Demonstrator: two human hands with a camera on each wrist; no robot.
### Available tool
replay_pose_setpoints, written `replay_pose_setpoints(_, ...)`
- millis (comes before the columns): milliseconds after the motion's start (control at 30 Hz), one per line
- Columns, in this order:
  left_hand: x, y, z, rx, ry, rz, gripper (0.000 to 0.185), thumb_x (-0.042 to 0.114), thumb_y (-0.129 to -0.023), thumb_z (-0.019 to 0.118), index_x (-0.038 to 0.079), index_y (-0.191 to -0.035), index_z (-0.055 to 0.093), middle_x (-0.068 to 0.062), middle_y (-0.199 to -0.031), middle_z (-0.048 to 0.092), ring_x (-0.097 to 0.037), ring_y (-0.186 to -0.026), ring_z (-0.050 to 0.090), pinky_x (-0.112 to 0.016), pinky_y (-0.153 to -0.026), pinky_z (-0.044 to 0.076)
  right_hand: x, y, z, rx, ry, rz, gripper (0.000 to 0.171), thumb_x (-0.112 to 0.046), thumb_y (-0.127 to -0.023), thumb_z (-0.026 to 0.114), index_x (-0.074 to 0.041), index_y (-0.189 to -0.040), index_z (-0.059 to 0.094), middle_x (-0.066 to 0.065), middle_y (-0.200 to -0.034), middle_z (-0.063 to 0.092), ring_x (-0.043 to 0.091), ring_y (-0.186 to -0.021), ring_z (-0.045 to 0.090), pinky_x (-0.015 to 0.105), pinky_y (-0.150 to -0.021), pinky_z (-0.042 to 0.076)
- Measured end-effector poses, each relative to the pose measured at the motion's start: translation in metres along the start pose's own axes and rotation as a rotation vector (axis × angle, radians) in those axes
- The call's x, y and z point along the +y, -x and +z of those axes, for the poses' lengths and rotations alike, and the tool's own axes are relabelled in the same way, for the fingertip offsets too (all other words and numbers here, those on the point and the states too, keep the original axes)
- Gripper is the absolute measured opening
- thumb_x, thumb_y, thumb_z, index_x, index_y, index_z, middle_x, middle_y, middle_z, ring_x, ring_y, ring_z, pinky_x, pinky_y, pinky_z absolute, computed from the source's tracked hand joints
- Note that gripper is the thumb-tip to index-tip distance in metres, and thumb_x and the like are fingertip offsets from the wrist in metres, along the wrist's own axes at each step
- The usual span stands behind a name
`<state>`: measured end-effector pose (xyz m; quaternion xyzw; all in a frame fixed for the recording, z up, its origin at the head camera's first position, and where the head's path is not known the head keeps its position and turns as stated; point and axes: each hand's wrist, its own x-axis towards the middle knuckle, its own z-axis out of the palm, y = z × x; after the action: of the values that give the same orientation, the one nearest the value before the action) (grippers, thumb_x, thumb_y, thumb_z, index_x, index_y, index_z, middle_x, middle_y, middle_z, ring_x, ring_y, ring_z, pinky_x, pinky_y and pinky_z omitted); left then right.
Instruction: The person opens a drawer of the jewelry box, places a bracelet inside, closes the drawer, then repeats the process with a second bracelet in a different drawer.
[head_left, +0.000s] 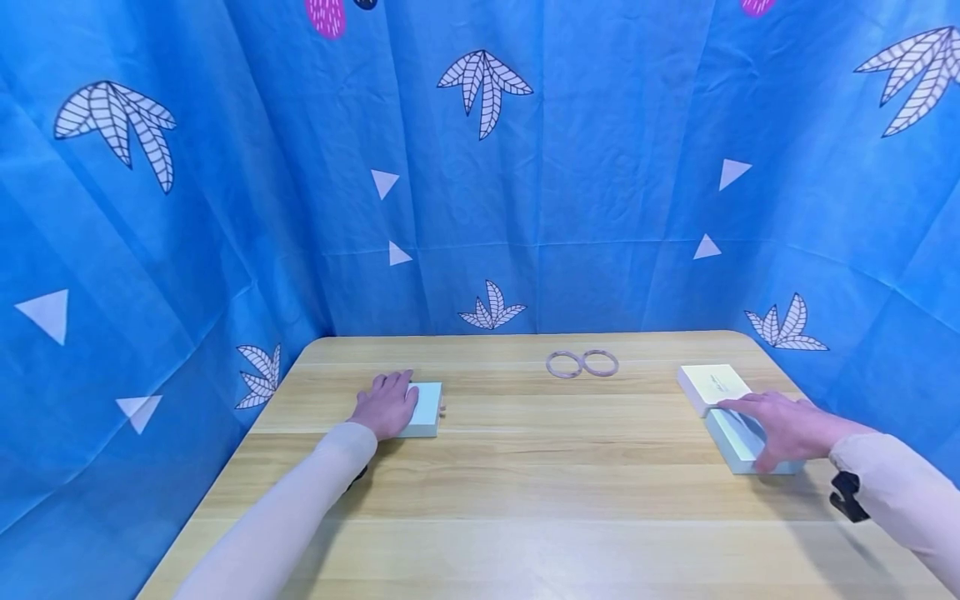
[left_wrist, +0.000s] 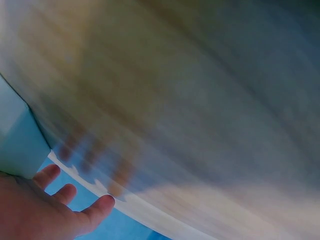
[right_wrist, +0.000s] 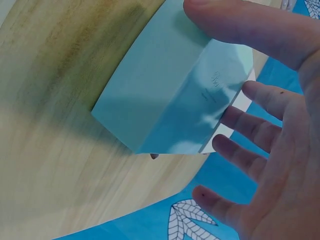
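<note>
My left hand (head_left: 386,406) rests on a pale blue box (head_left: 427,404) at the left of the table, fingers stretched forward. A small pinkish tab sticks out of that box's right side. In the left wrist view, the box (left_wrist: 22,140) stands beside spread fingers. At the right, my right hand (head_left: 795,429) spans a second pale blue box (head_left: 724,442), thumb near its front and index finger towards its far end. The right wrist view has small lettering on this box (right_wrist: 175,110), with the fingers spread out straight along its edge. A cream box (head_left: 714,383) adjoins it behind.
Two thin mauve rings, a left one (head_left: 564,377) and a right one (head_left: 601,374), lie side by side towards the back of the wooden table (head_left: 525,492). A blue patterned curtain (head_left: 600,183) hangs around the back and sides.
</note>
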<state>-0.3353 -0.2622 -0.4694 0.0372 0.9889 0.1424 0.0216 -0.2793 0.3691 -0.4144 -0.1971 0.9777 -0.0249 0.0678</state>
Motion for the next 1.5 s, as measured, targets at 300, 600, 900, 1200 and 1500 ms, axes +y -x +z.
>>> replay_pose_setpoints(300, 0.002, 0.001, 0.0, -0.005, 0.005, -0.003, 0.064, 0.048, -0.107, 0.021, 0.013, -0.161, 0.025, -0.016, -0.164, 0.028, -0.043, -0.152, 0.017, -0.076, -0.112, 0.016, -0.003, 0.001, -0.002, -0.014, 0.006, 0.008, 0.099, -0.044, -0.053, 0.095, -0.012, -0.139, 0.058, 0.027, -0.132, 0.059, 0.05, -0.116, 0.054, 0.075, -0.085, 0.041)
replay_pose_setpoints(600, -0.001, 0.0, 0.002, -0.007, -0.001, 0.0, 0.064, 0.049, -0.107, 0.021, 0.014, -0.161, 0.025, -0.016, -0.164, 0.029, -0.043, -0.152, 0.017, -0.076, -0.112, 0.016, -0.007, 0.001, -0.011, 0.004, 0.027, -0.024, 0.093, -0.043, -0.053, 0.094, -0.011, -0.134, 0.062, 0.027, -0.129, 0.06, 0.051, -0.119, 0.053, 0.076, -0.083, 0.041)
replay_pose_setpoints(900, -0.001, 0.0, 0.003, -0.006, 0.004, -0.001, 0.064, 0.048, -0.107, 0.021, 0.014, -0.161, 0.025, -0.017, -0.164, 0.028, -0.044, -0.152, 0.017, -0.076, -0.112, 0.016, -0.019, 0.0, -0.023, 0.003, 0.018, -0.045, 0.09, -0.044, -0.055, 0.093, -0.013, -0.133, 0.063, 0.023, -0.13, 0.061, 0.046, -0.118, 0.056, 0.07, -0.086, 0.043)
replay_pose_setpoints(1200, -0.001, 0.001, 0.002, -0.009, -0.006, -0.005, 0.064, 0.048, -0.107, 0.022, 0.013, -0.161, 0.025, -0.017, -0.164, 0.028, -0.043, -0.152, 0.017, -0.076, -0.112, 0.017, -0.039, -0.008, -0.037, -0.015, 0.057, -0.075, 0.088, -0.046, -0.056, 0.094, -0.016, -0.132, 0.063, 0.015, -0.124, 0.065, 0.026, -0.101, 0.057, 0.057, -0.08, 0.046)
replay_pose_setpoints(1500, 0.0, 0.0, 0.001, 0.005, -0.004, -0.004, 0.065, 0.049, -0.107, 0.021, 0.013, -0.161, 0.025, -0.016, -0.164, 0.029, -0.042, -0.151, 0.019, -0.075, -0.112, 0.018, -0.059, -0.022, -0.05, -0.013, 0.076, -0.094, 0.088, -0.049, -0.057, 0.093, -0.018, -0.134, 0.063, 0.012, -0.125, 0.065, 0.024, -0.1, 0.056, 0.054, -0.078, 0.048)
